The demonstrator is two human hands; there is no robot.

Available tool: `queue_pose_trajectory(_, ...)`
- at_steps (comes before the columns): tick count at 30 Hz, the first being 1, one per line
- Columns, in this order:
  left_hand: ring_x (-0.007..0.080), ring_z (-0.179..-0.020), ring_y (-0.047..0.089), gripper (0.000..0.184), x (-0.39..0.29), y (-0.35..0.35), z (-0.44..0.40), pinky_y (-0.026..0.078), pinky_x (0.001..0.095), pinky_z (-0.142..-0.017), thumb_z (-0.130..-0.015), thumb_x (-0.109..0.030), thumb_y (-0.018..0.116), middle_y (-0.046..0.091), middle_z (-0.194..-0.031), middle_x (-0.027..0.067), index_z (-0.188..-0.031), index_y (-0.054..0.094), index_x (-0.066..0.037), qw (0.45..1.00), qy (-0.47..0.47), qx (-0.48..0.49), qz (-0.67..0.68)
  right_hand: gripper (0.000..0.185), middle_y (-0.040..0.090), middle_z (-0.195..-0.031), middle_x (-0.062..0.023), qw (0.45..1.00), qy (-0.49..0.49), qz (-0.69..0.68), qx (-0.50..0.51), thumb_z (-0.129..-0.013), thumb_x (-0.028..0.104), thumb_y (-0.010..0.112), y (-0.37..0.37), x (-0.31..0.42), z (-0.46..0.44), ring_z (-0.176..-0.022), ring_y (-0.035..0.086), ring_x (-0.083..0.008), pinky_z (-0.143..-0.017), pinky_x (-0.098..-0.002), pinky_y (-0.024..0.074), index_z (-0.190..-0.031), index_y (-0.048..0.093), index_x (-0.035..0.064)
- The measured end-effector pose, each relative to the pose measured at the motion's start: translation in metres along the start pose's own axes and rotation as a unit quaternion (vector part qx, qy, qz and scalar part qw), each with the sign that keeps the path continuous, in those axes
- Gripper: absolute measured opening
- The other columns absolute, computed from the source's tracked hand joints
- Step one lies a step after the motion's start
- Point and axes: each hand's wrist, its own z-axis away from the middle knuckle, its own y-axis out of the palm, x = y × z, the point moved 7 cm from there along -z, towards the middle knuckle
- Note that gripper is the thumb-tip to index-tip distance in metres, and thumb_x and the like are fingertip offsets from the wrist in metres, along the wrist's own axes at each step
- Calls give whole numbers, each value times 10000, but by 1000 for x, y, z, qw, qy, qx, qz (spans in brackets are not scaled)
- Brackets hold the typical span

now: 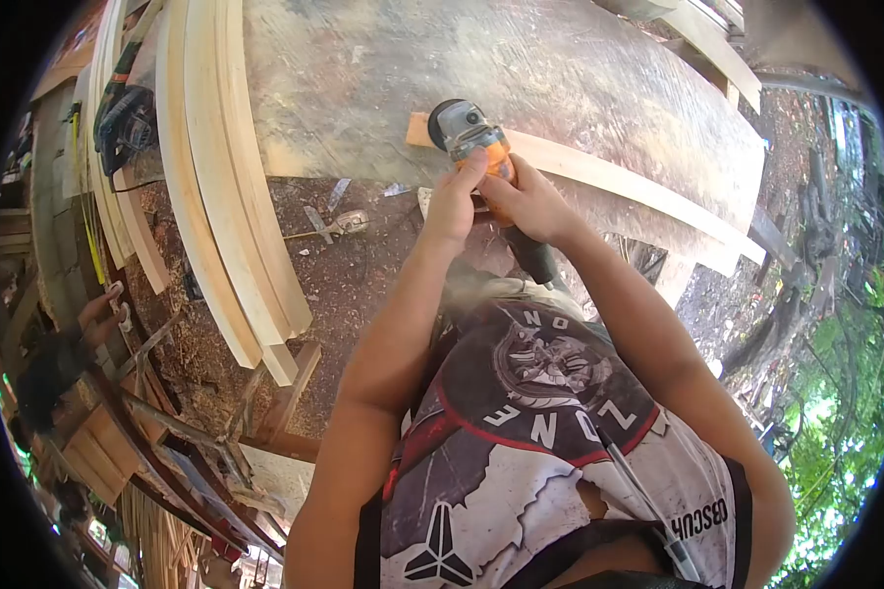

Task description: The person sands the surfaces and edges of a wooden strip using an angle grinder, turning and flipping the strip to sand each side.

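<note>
An orange and grey angle grinder (491, 165) with a dark round disc at its head is held in both hands. My left hand (453, 201) wraps round the left side of its body near the head. On the other side, my right hand (532, 203) grips the orange body, with the black rear end pointing toward my shirt. The disc is over the left end of a long pale wooden strip (609, 179), which lies along the near edge of a worn worktable (363, 88). Whether the disc touches the wood cannot be made out.
Long pale boards (216, 177) lie at the left, beside a dark power tool (128, 123). Wood shavings and a brush-like item (349, 223) are on the ground below the table. Another person's hand (103, 312) shows at the far left. More planks (712, 49) stand at upper right.
</note>
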Motion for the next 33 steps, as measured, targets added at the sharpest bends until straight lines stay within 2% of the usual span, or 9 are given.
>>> queue_pose_trajectory(4, 232, -944, 709, 601, -13, -21, 2, 598, 414, -784, -994, -621, 555, 696, -1140, 100, -1280, 655, -101, 999, 13, -45, 16, 515, 709, -1041, -145, 999, -14, 43, 12, -970, 363, 645, 16, 17, -14, -922, 689, -196, -810, -351, 547, -1261, 566, -55)
queue_pose_trajectory(9, 242, -982, 702, 663, -22, -29, 3, 594, 405, -810, -971, -670, 553, 678, -1176, 89, -1285, 648, -94, 999, 22, -43, 9, 444, 679, -1049, -81, 994, 35, 105, 8, -1003, 336, 625, 20, 13, -22, -933, 634, -148, -825, -322, 531, -1264, 588, -21)
queue_pose_trajectory(11, 237, -977, 698, 656, -18, -9, 5, 588, 407, -812, -977, -658, 555, 687, -1151, 81, -1272, 652, -80, 999, 20, -41, 12, 518, 711, -1078, -148, 998, 18, 56, 31, -967, 379, 642, 9, 5, -19, -965, 691, -181, -850, -343, 545, -1259, 582, -46)
queue_pose_trajectory(15, 231, -979, 688, 611, -6, 2, -7, 582, 407, -821, -978, -627, 583, 679, -1163, 89, -1264, 657, -93, 998, 62, 18, -7, 513, 679, -974, -64, 1000, 4, 4, -7, -981, 412, 653, -1, -8, -8, -845, 649, -146, -743, -313, 534, -1240, 584, -24)
queue_pose_trajectory(19, 222, -1013, 686, 608, -20, -26, 8, 592, 429, -834, -984, -625, 570, 669, -1180, 92, -1278, 654, -100, 999, 18, -34, 34, 436, 676, -1066, -92, 993, 54, 87, 65, -1027, 325, 604, 26, 27, -16, -908, 656, -144, -790, -314, 557, -1283, 553, -24)
queue_pose_trajectory(23, 234, -992, 690, 594, -26, -30, 5, 587, 429, -831, -997, -639, 530, 697, -1145, 69, -1298, 646, -140, 998, 4, -54, 17, 436, 682, -1026, -88, 998, 29, -30, 45, -1004, 331, 631, 33, 16, -28, -878, 660, -146, -747, -314, 548, -1215, 572, -46)
queue_pose_trajectory(24, 235, -992, 687, 592, -25, -22, 5, 588, 440, -833, -1007, -634, 517, 693, -1152, 70, -1308, 639, -139, 999, 7, -47, 18, 436, 681, -998, -80, 993, 29, 113, 2, -990, 338, 645, 17, 21, -22, -840, 655, -141, -716, -305, 539, -1207, 579, -35)
queue_pose_trajectory(27, 235, -996, 682, 587, -16, -4, 2, 592, 459, -841, -1025, -623, 492, 684, -1169, 75, -1325, 629, -137, 999, -1, -31, 16, 604, 707, -1133, -187, 995, 62, 71, 16, -946, 383, 693, -1, 14, -10, -978, 722, -233, -842, -347, 586, -1292, 547, -90)
queue_pose_trajectory(33, 236, -1014, 682, 612, 13, 42, -7, 597, 486, -874, -1030, -636, 468, 683, -1169, 80, -1314, 623, -117, 999, -33, 6, -7, 636, 701, -1150, -173, 994, 88, -52, 28, -932, 423, 705, -38, 8, 27, -971, 719, -226, -849, -350, 583, -1300, 548, -72)
